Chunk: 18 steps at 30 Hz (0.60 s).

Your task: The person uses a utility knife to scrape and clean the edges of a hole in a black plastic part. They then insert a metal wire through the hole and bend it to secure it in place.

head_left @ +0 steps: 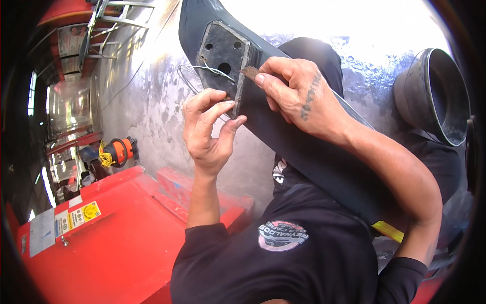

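Note:
A long, dark, curved panel (314,152) lies slanting across my lap. Near its upper end is a black plate (215,55) with several holes and a worn, pale edge. Thin grey wires (185,76) loop over the plate by its large middle hole. My right hand (304,96) is closed, pinching a small brown, rough-looking piece (249,72) between thumb and fingers against the plate's right edge. Curled beside the plate's lower corner, my left hand (207,131) has its thumb and fingers apart; I see nothing between them.
A black bucket (405,93) tilts at the right. Lower left stands a red metal cabinet (121,243) with labels. Beyond it are an orange and black device (123,152) and a yellow cord (106,155). A metal ladder-like frame (121,20) is at upper left.

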Each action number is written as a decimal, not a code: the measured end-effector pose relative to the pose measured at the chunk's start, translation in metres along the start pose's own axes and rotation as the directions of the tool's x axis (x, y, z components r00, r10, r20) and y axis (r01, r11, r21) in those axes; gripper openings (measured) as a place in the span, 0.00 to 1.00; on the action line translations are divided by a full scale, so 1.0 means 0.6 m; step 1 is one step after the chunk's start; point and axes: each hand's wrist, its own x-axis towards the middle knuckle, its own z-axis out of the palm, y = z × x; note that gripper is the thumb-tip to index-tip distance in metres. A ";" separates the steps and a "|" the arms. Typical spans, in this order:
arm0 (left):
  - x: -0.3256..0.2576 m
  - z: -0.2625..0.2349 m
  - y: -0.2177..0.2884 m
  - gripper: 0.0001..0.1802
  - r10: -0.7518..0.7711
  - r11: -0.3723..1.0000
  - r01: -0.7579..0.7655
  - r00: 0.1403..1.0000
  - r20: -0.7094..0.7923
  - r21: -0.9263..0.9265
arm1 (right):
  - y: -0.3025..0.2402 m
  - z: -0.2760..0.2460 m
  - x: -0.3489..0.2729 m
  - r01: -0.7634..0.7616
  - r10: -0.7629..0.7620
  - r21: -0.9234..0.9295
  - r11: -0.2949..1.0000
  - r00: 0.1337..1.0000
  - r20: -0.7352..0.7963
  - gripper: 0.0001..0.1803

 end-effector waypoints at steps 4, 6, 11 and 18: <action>-0.002 -0.005 -0.002 0.23 -0.010 1.000 0.010 1.000 0.020 0.004 | -0.020 -0.008 0.007 -0.080 0.080 0.011 0.997 0.996 0.037 0.15; -0.002 -0.007 -0.004 0.23 -0.007 1.000 0.006 0.999 0.039 0.019 | -0.026 -0.009 0.014 -0.116 0.116 0.009 0.993 0.992 0.056 0.14; 0.003 -0.011 -0.006 0.24 0.032 0.997 -0.036 0.998 0.058 0.061 | -0.015 0.003 0.013 0.022 -0.019 -0.083 0.996 0.999 0.035 0.13; -0.001 -0.010 -0.006 0.22 0.013 1.000 -0.014 0.999 0.033 0.022 | -0.032 0.001 0.004 -0.172 0.169 0.023 0.985 0.979 0.115 0.14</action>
